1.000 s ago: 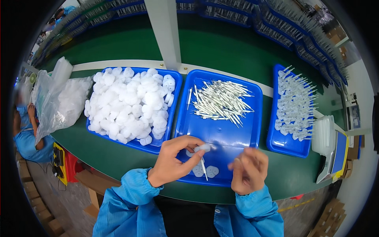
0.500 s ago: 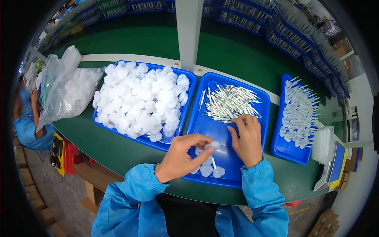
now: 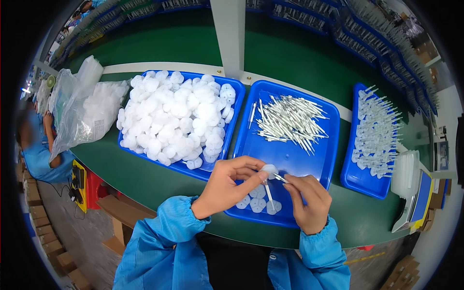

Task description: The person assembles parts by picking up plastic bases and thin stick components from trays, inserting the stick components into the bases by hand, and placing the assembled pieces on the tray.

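Observation:
Between my left hand's (image 3: 226, 187) thumb and fingers is a white petal-shaped plastic disc (image 3: 269, 169), with a thin white stick (image 3: 269, 193) hanging down from it. My right hand (image 3: 311, 202) pinches another thin, pale stick (image 3: 280, 179), its end at the disc; whether it has entered the disc I cannot tell. Both hands are over the near part of the middle blue tray (image 3: 299, 162). At the far side of that tray lies a pile of thin pale sticks (image 3: 292, 121). Several translucent petal-shaped discs (image 3: 257, 205) rest flat at its near edge, below the hands.
On the left, a blue tray (image 3: 126, 147) is heaped with white discs (image 3: 169, 116). A blue tray (image 3: 365, 182) at right holds discs with sticks (image 3: 376, 135). Beyond it stands a clear plastic container (image 3: 406, 171). Plastic bags (image 3: 92, 113) lie far left, near another person (image 3: 46, 159).
My right hand has drawn back from the stick pile toward me, and now has a stick at the disc. My left hand still holds the disc. The whole view has shifted slightly.

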The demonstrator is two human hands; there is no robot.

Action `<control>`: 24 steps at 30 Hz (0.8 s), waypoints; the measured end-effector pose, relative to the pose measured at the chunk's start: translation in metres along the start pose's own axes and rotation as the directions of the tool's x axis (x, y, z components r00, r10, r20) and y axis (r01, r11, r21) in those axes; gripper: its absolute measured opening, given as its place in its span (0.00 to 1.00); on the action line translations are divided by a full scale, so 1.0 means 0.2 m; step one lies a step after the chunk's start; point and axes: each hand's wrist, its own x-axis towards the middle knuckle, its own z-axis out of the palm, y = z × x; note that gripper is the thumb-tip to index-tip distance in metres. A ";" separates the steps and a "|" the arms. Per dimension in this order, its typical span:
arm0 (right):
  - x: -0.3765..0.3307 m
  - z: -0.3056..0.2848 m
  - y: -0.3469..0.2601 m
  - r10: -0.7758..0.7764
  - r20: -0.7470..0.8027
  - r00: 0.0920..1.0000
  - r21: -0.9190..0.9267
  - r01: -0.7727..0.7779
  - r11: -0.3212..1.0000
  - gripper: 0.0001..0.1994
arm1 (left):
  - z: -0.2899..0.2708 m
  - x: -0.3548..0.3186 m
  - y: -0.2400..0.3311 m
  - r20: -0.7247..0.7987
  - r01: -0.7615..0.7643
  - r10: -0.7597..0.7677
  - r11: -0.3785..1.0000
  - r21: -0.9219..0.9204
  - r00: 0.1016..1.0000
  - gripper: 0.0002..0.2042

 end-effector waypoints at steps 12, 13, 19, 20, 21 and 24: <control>-0.02 0.02 0.04 -0.112 0.011 0.994 -0.105 0.112 0.988 0.14 | 0.02 0.00 -0.03 -0.068 -0.021 0.014 0.994 -0.109 0.998 0.12; -0.02 0.02 0.04 -0.083 0.015 0.996 -0.086 0.084 0.993 0.14 | 0.02 0.00 -0.03 -0.068 -0.030 0.023 0.994 -0.101 0.997 0.12; -0.02 0.02 0.03 -0.033 0.058 0.998 0.001 0.033 0.999 0.11 | 0.02 0.00 -0.01 -0.086 -0.116 0.127 0.985 0.130 0.988 0.12; -0.01 0.02 0.03 -0.035 0.075 0.997 0.028 0.033 0.999 0.10 | 0.02 0.00 -0.01 -0.099 -0.149 0.169 0.972 0.179 0.981 0.12; -0.01 0.02 0.02 -0.034 0.075 0.997 0.029 0.032 0.999 0.10 | 0.02 0.00 -0.01 -0.098 -0.148 0.167 0.972 0.180 0.981 0.12; -0.01 0.01 0.02 0.038 0.077 0.996 0.017 -0.039 0.999 0.09 | 0.03 0.00 -0.01 -0.116 -0.191 0.222 0.955 0.228 0.968 0.11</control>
